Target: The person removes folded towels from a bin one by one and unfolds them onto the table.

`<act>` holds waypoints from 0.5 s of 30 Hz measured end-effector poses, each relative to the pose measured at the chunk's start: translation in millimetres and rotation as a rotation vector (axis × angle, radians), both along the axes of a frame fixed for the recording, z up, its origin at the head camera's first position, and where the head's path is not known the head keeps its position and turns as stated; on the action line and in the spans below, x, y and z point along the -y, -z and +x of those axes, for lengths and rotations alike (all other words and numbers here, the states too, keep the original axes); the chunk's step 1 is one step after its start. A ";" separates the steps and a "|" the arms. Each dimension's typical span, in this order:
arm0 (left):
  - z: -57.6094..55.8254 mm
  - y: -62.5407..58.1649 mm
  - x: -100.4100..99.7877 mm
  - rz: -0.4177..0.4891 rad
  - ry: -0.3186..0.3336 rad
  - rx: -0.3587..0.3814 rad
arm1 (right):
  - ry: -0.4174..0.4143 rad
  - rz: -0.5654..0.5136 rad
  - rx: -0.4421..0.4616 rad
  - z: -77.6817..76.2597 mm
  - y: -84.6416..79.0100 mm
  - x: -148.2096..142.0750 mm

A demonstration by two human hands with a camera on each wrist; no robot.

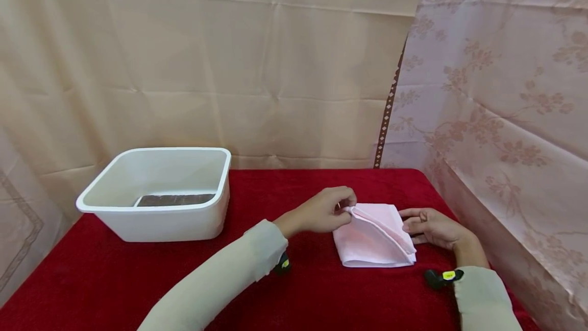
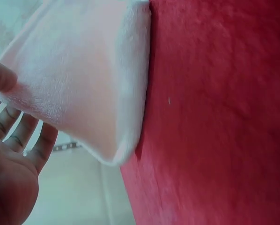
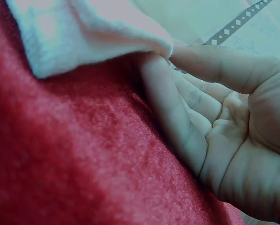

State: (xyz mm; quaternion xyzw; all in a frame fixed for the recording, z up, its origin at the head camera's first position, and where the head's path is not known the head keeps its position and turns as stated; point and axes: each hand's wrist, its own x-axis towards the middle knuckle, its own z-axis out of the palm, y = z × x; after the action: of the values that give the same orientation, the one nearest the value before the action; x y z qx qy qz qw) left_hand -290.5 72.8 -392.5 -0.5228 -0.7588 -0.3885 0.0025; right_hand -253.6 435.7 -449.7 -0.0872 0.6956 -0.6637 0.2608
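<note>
A folded pink towel lies on the right half of the red-covered table. One layer is lifted into a slanting ridge across its top. My left hand pinches the raised corner at the upper left, thumb on one face and fingers behind, as the towel in the left wrist view shows. At the towel's right edge is my right hand. In the right wrist view, the thumb and a finger of this hand pinch a corner of the towel, the finger reaching beneath it.
A white plastic basin stands on the left of the table, with a dark, flat patch visible inside it. Red plush cloth covers the table. Beige curtains hang behind, and a floral curtain runs along the right side.
</note>
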 end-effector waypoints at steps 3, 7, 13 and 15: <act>-2.9 0.4 14.4 0.051 -0.022 0.059 | 0.000 0.005 -0.003 -0.7 0.6 -0.3; -6.1 1.4 34.0 0.111 -0.066 0.101 | 0.016 0.046 -0.013 -1.0 1.3 -0.6; -8.9 3.1 64.5 0.158 -0.164 0.171 | 0.029 0.103 -0.036 -0.8 1.0 -0.9; -10.3 5.4 74.1 0.173 -0.205 0.191 | 0.029 0.103 -0.032 -0.7 0.8 -1.1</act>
State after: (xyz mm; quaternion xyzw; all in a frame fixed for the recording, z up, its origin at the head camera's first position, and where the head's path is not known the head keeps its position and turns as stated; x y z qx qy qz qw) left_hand -300.8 -1.3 -397.9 -0.4012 -0.7687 -0.4979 0.0150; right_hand -254.2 436.8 -450.5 -0.0740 0.7342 -0.6293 0.2440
